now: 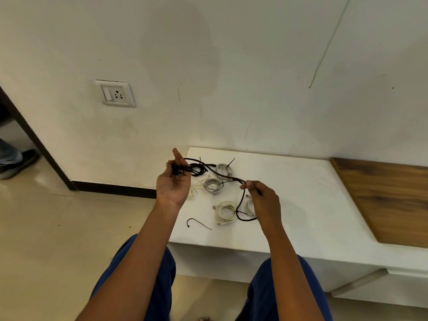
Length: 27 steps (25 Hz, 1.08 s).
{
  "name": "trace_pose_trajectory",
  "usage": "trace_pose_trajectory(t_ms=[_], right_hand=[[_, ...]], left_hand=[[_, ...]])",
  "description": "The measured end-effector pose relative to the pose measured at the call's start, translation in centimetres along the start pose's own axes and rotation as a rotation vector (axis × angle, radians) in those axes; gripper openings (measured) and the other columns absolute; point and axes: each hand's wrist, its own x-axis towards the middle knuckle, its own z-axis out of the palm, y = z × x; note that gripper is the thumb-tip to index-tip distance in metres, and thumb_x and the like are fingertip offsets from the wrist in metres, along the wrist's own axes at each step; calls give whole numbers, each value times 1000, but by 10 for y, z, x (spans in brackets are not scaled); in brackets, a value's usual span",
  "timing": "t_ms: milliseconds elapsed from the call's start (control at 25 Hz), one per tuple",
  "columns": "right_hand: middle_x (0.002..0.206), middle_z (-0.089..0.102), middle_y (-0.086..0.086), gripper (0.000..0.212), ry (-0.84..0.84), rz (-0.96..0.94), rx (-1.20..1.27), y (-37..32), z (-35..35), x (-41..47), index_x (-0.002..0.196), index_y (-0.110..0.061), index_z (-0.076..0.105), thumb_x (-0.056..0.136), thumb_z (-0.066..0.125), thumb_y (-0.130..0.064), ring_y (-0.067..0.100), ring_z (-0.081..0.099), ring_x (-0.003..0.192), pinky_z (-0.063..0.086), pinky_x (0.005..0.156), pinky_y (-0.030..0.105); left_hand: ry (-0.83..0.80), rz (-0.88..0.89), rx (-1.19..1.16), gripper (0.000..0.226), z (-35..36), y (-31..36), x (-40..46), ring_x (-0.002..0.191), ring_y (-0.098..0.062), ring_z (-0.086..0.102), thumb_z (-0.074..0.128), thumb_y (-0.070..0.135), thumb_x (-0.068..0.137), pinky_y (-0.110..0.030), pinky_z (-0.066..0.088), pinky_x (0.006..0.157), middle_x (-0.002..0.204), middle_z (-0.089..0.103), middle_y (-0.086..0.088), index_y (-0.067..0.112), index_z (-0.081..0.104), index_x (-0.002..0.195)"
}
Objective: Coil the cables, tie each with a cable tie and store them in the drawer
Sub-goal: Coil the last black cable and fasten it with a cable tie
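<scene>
Large pale wall (231,66) across the upper half of the frame, matt and stained, with a thin crack line at upper right; white socket plate (115,93) with a switch at upper left; glossy beige floor tiles (46,228) at lower left, dark skirting along the wall foot.

Low white cabinet top (301,193) at centre right, smooth and flat; brown wood-grain panel (389,200) joined at the right edge; drawer front with a long metal handle (361,282) at lower right, shut, contents not visible.

On the white top, four round coils of white cable, each bound with a thin black tie: one (223,169) near the wall, one (212,185) below it, one (225,210) nearer the front, one (250,207) partly hidden behind the right hand; loose white cable end (193,188) beside the left hand; one spare black cable tie (198,223), thin and curved, near the front edge.

Black cable (222,176), round and flexible, stretched above the top between both hands; left hand (173,179) palm up, fingers curled around several gathered loops; right hand (264,200) pinching the cable with thumb and forefinger, the rest hanging in a loop below.

Blue trouser knees (143,274) at the bottom of the frame.
</scene>
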Motion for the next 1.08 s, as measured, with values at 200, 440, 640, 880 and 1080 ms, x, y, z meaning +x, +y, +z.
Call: trace_pose_trajectory(t_ms=[200, 440, 640, 880, 1080], right_hand=[[76, 68, 12, 26, -387, -95, -290, 8, -8, 0, 75, -34, 69, 92, 52, -43, 13, 58, 63, 45, 68, 34], [85, 71, -2, 23, -565, -193, -236, 2, -7, -6, 73, -37, 73, 87, 57, -46, 25, 60, 84, 45, 79, 33], [79, 71, -17, 25, -621, -188, 40, -9, -16, -11, 74, -26, 71, 92, 54, -30, -8, 59, 79, 41, 75, 4], [55, 54, -22, 29, -499, -229, 150, -14, -19, -13, 77, -10, 63, 98, 46, -20, -8, 48, 58, 35, 62, 1], [52, 51, -20, 32, -341, -199, 262, -13, -17, -9, 75, -12, 53, 101, 38, -23, -5, 49, 55, 38, 58, 3]], left_hand=[[38, 108, 80, 36, 6, 10, 2, 91, -21, 63, 23, 17, 105, -21, 53, 62, 102, 65, -16, 12, 43, 74], [248, 308, 573, 25, -10, -8, 17, 91, -25, 63, 25, 13, 105, -34, 48, 96, 100, 61, -15, 7, 44, 90], [154, 311, 1453, 21, -32, -36, 19, 74, -15, 51, 38, 18, 101, -24, 41, 71, 83, 59, -1, 12, 54, 88], [-155, 149, 1704, 14, -46, -59, 1, 84, -2, 58, 32, 14, 103, -12, 43, 62, 98, 58, -2, 9, 41, 94], [-382, -33, 1709, 19, -48, -67, -13, 70, -16, 63, 30, 16, 104, -18, 50, 67, 87, 64, -2, 8, 47, 107]])
